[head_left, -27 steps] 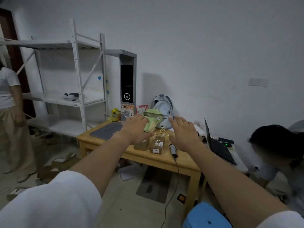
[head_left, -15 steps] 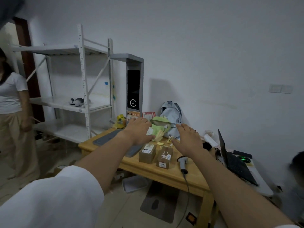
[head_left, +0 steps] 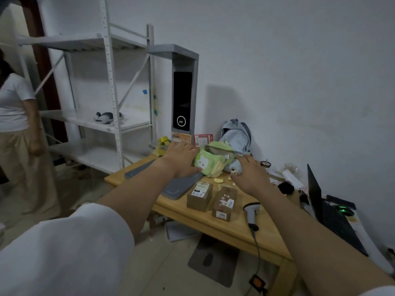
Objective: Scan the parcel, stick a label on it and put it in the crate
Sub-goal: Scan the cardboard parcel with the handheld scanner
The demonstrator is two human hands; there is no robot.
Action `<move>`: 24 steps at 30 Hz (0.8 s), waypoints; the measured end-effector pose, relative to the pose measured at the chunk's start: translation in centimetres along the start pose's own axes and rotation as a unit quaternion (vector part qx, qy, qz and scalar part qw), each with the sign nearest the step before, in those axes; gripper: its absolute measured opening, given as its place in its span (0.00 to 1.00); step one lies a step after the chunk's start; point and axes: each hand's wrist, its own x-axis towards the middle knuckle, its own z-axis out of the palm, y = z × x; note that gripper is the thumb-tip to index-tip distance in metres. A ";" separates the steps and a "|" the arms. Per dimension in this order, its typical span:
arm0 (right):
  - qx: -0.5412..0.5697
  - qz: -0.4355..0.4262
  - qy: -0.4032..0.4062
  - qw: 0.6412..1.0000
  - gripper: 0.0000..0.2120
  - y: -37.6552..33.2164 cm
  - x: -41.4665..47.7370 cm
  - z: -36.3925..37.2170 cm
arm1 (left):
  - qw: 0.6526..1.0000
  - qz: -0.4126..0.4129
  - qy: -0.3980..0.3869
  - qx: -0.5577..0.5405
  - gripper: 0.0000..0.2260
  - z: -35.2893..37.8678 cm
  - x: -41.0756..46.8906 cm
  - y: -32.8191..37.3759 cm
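Note:
Two small brown cardboard parcels stand side by side on the wooden table [head_left: 233,230]: the left parcel [head_left: 199,195] has a white label on top, the right parcel [head_left: 224,202] has label scraps and a white sticker on its front. A handheld barcode scanner [head_left: 251,212] lies to their right, its cable hanging off the table's front. My left hand [head_left: 181,158] hovers flat, fingers apart, over the grey mat [head_left: 177,186] beside a green plush bag [head_left: 213,160]. My right hand [head_left: 251,174] hovers with spread fingers above and behind the right parcel. Both hold nothing. No crate is visible.
A white metal shelf rack [head_left: 111,86] and a grey kiosk with a dark screen [head_left: 182,95] stand behind the table. A blue backpack [head_left: 236,135] leans on the wall. An open laptop [head_left: 327,212] sits at right. A person [head_left: 15,129] stands at left.
The view has moved closer to the table and swung right. Both hands stay stretched out and empty, now over the table's back half. The person at right has left the view.

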 end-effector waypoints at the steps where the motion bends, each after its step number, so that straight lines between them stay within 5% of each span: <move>1: 0.005 0.004 -0.001 1.000 0.31 0.2 0.5 0.4 | 1.000 0.001 -0.001 -0.003 0.32 0.5 0.7 -0.2; 24: -0.019 0.133 0.043 0.990 0.25 -1.3 18.1 7.7 | 0.986 0.143 0.014 -0.084 0.29 9.8 22.5 -10.5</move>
